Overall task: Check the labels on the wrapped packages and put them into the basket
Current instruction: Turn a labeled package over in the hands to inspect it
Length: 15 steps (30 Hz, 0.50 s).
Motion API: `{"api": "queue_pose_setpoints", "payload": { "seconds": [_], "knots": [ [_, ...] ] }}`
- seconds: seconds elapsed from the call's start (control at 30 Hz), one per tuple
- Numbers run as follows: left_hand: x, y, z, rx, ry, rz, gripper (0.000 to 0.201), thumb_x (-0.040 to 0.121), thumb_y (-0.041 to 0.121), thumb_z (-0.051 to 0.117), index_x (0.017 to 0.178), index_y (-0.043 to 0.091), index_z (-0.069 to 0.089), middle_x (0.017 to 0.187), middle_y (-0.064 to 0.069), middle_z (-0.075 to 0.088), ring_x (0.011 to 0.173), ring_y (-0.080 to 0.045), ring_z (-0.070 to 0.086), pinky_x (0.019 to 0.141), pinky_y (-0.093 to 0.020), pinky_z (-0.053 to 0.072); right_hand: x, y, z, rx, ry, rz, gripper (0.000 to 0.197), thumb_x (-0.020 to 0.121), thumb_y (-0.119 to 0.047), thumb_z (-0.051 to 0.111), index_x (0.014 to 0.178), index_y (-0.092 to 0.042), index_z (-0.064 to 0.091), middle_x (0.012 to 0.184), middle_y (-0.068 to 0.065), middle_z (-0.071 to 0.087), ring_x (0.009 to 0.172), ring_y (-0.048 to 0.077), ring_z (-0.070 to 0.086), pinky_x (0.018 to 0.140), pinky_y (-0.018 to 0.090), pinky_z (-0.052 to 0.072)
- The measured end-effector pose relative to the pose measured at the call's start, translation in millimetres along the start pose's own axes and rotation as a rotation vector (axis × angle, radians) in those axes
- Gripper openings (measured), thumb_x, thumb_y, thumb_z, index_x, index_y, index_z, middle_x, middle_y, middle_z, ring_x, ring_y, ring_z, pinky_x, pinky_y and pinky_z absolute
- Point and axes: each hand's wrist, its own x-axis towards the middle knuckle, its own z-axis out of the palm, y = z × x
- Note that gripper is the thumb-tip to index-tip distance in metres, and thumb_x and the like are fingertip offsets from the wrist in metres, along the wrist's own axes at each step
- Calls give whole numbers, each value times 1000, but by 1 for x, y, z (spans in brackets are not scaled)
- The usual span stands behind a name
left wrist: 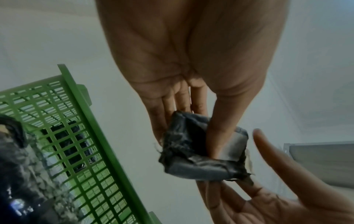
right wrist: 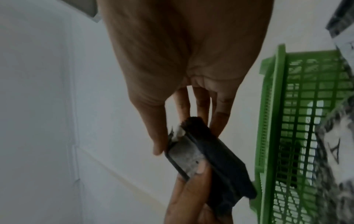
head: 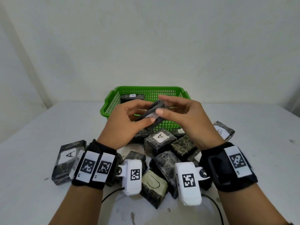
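Both hands hold one dark wrapped package (head: 156, 106) in the air over the front of the green basket (head: 146, 89). My left hand (head: 142, 111) pinches it between thumb and fingers, the thumb lying across its pale label (left wrist: 232, 149). The thumb and fingertips of my right hand (head: 164, 105) pinch its other end (right wrist: 193, 133). I cannot read the label's letter. In the basket lies a package marked A (head: 132, 96). A pile of wrapped packages (head: 164, 153) sits on the table under my wrists.
In the pile, packages marked A (head: 159, 136), A (head: 69, 157), B (head: 221, 132) and U (head: 154, 184) show their labels. The white table (head: 40, 127) meets a plain wall behind the basket. Cables run from the wrist cameras across the near table edge.
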Motion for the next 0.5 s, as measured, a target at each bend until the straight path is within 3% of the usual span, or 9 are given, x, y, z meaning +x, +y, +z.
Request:
{"api": "queue_pose_setpoints", "payload": {
  "seconds": [0.07, 0.13, 0.23, 0.3, 0.4, 0.5],
  "knots": [
    [1, -2, -2, -32, 27, -7, 36, 76, 6, 82, 108, 18, 71, 104, 4, 76, 99, -11, 72, 90, -34, 58, 1, 0, 2, 111, -44, 110, 52, 79, -39, 77, 123, -12, 75, 118, 9, 77, 110, 21, 73, 93, 31, 57],
    [2, -4, 0, -70, 29, -10, 35, 75, 4, 82, 105, 18, 69, 104, 0, 75, 97, -12, 72, 88, -29, 57, 0, 0, 5, 217, -107, 237, 44, 89, -37, 69, 119, -6, 74, 122, 14, 75, 103, 27, 70, 96, 38, 57],
    [1, -5, 5, -108, 11, -10, 36, 76, 1, 81, 102, 18, 63, 105, -4, 73, 99, -15, 71, 89, -28, 56, -3, -1, 9, 340, -159, 364, 29, 91, -31, 67, 108, -9, 77, 110, 17, 74, 94, 28, 72, 97, 41, 60],
    [1, -5, 5, -134, -7, 2, 40, 76, 1, 81, 108, 14, 62, 110, -6, 71, 105, -19, 69, 96, -36, 54, -3, -2, 9, 363, -167, 347, 30, 87, -28, 71, 107, -6, 76, 108, 16, 75, 90, 26, 74, 93, 40, 62],
    [0, -3, 3, -121, -33, 34, 54, 74, 0, 82, 122, 16, 64, 117, 0, 71, 113, -15, 66, 100, -37, 52, -2, -1, 9, 252, -80, 251, 18, 91, -14, 73, 106, -4, 77, 108, 15, 79, 97, 24, 75, 94, 38, 60],
    [-1, -3, 7, -117, -34, 46, 49, 73, -3, 82, 116, 17, 68, 113, 1, 73, 109, -14, 69, 98, -37, 55, -1, 1, 9, 203, -58, 267, 20, 91, -15, 73, 107, -4, 77, 111, 15, 79, 103, 23, 73, 95, 35, 60]
  ]
}}
